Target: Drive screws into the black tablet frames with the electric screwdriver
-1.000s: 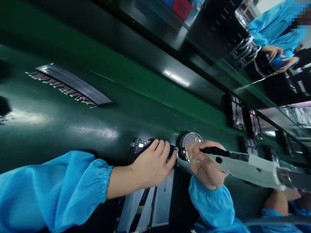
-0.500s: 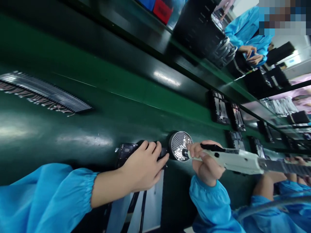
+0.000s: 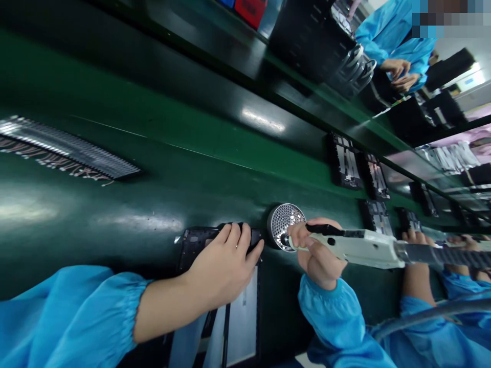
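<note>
My left hand (image 3: 226,271) rests across the top end of a black device housing (image 3: 245,317), perhaps a tablet, with long pale grey panels inside. Its fingers curl over the far edge and the thumb is at the right side; the palm hides part of the housing. My right hand (image 3: 318,255) is wrapped round the front of a pale electric screwdriver (image 3: 368,248), held nearly level, its cable end to the right. The screwdriver's tip is at a round metal dish (image 3: 284,217) full of small holes with shiny bits, likely screws. Whether a screw is on the tip, I cannot tell.
A strip of parts with thin wires (image 3: 69,148) lies at the left on the green bench (image 3: 161,189). Several similar black housings (image 3: 347,161) line the right back. Co-workers' blue sleeves (image 3: 418,317) and hands are close on the right; another person (image 3: 399,69) works across the shelf.
The view has shifted slightly. The screwdriver's tip has moved a little left over the dish, still in my right hand. My left hand stays on the housing.
</note>
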`<state>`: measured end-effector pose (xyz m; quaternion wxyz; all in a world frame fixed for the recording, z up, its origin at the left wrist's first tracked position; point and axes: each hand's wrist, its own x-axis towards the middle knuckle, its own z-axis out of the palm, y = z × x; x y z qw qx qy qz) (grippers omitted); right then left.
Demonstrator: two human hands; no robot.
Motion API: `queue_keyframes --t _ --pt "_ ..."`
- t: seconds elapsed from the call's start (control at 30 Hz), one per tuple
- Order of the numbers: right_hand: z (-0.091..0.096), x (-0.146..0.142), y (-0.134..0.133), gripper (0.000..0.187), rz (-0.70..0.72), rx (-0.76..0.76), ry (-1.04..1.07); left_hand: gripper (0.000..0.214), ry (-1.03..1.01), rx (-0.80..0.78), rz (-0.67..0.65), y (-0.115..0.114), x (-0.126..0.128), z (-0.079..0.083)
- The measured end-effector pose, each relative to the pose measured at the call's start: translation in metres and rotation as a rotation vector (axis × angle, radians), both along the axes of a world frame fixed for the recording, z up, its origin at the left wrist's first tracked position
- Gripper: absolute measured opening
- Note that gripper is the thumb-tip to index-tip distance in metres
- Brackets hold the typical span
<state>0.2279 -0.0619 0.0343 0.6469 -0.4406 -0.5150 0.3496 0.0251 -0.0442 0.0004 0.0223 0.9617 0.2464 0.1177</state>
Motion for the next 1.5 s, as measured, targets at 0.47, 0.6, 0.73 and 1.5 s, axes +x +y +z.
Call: queue_keyframes --t 0.47,0.6,0.73,1.5 --pt "-0.0026 0.0016 -0.002 0.026 -0.027 -0.014 -0.013 0.056 -0.004 0.013 0.137 -0.0045 -0.0038 0.003" --pt "-0.0016 0.0011 -0.0018 0.025 -0.041 -0.024 -0.022 0.06 0.011 0.006 0.168 -0.0071 -0.0039 0.0009" --pt "-0.0008 0.0007 -0.0012 0.024 -0.038 -0.027 -0.017 0.061 0.024 0.017 0.161 -0.0083 -0.0049 -0.0006" --pt "-0.006 0.0012 -0.0011 0.024 -0.029 0.015 -0.029 0.062 0.05 0.031 0.155 -0.0081 -0.0042 -0.0026"
